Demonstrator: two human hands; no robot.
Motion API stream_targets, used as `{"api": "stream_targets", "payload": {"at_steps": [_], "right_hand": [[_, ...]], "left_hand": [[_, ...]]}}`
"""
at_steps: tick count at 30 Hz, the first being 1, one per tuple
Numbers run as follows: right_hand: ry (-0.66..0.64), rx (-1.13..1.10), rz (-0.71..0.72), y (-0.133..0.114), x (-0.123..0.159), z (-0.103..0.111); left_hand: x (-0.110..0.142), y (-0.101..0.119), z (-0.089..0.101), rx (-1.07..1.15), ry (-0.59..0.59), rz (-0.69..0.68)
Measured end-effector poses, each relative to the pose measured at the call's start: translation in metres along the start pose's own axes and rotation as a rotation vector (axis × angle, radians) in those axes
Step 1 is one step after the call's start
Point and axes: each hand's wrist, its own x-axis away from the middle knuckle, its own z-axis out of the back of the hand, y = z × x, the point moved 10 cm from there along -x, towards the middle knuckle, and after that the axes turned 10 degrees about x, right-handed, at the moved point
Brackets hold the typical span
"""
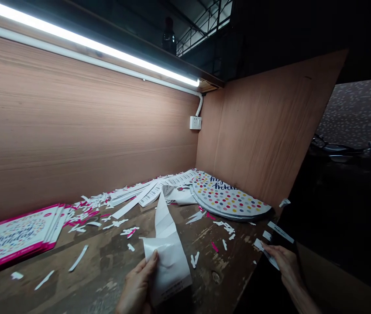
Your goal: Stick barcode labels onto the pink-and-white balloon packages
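Note:
My left hand (pixel 139 279), thumb on top, grips a folded white paper label strip (pixel 169 266) near the front of the table. From there the strip runs back toward a heap of printed label strips (pixel 152 192). Past the table's right edge, my right hand (pixel 283 259) pinches a small white paper piece (pixel 267 254). Two more small white strips, one of them a narrow strip (pixel 280 232), show close beyond its fingers. Small scissors (pixel 196 216) lie on the wood behind the label strip.
A stack of round dotted cards (pixel 228 198) sits in the back right corner. Pink-edged "happy birthday" cards (pixel 15 240) lie stacked at left. White and pink paper scraps (pixel 87 213) litter the wooden table (pixel 107 279). Wooden panels rise behind and at right, with a socket (pixel 195 122).

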Motion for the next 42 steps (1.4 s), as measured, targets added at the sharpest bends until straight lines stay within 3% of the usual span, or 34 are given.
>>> {"api": "stream_targets", "payload": {"at_steps": [6, 9, 11, 12, 14, 16, 18, 20, 22, 24, 27, 29, 31, 35, 36, 42], "right_hand": [[0.056, 0.108, -0.031, 0.004, -0.006, 0.015], [0.073, 0.158, -0.024, 0.001, 0.005, 0.026], [0.133, 0.247, 0.104, -0.016, 0.021, 0.033], [0.156, 0.303, 0.24, -0.033, 0.033, 0.033], [0.119, 0.37, 0.607, -0.077, 0.072, 0.013], [-0.06, 0.337, 0.934, -0.114, 0.124, -0.025], [-0.26, 0.25, 1.162, -0.141, 0.176, -0.064], [-0.464, 0.157, 1.247, -0.157, 0.216, -0.1], [-0.656, 0.082, 1.179, -0.161, 0.236, -0.132], [-0.77, 0.018, 1.013, -0.155, 0.238, -0.154], [-0.835, -0.045, 0.773, -0.137, 0.226, -0.171], [-0.862, -0.029, 0.715, -0.128, 0.22, -0.175], [-0.802, 0.048, 0.809, -0.132, 0.218, -0.172], [-0.346, 0.264, 1.306, -0.17, 0.238, -0.142], [-0.287, 0.29, 1.403, -0.176, 0.246, -0.139], [-0.434, 0.21, 1.684, -0.179, 0.268, -0.141]], "left_hand": [[0.001, 0.002, 0.001, 0.042, -0.001, -0.041], [0.0, 0.002, 0.003, 0.087, -0.005, -0.072], [-0.001, 0.001, 0.003, 0.122, -0.023, -0.08], [-0.002, 0.001, 0.003, 0.136, -0.033, -0.084], [-0.003, -0.001, 0.003, 0.151, -0.051, -0.088], [-0.004, -0.003, 0.003, 0.152, -0.053, -0.094], [-0.004, -0.004, 0.003, 0.151, -0.057, -0.098], [-0.004, -0.003, 0.001, 0.152, -0.062, -0.103], [-0.002, -0.002, -0.001, 0.161, -0.071, -0.107], [0.0, 0.001, -0.008, 0.143, -0.136, -0.107], [0.004, 0.001, -0.019, 0.08, -0.26, -0.104], [0.001, -0.002, -0.017, 0.057, -0.266, -0.107], [-0.005, -0.006, -0.011, 0.048, -0.235, -0.108], [-0.017, -0.013, -0.001, 0.018, -0.201, -0.096], [-0.019, -0.015, 0.0, 0.01, -0.199, -0.093], [-0.014, -0.019, 0.006, 0.0, -0.147, -0.101]]}}
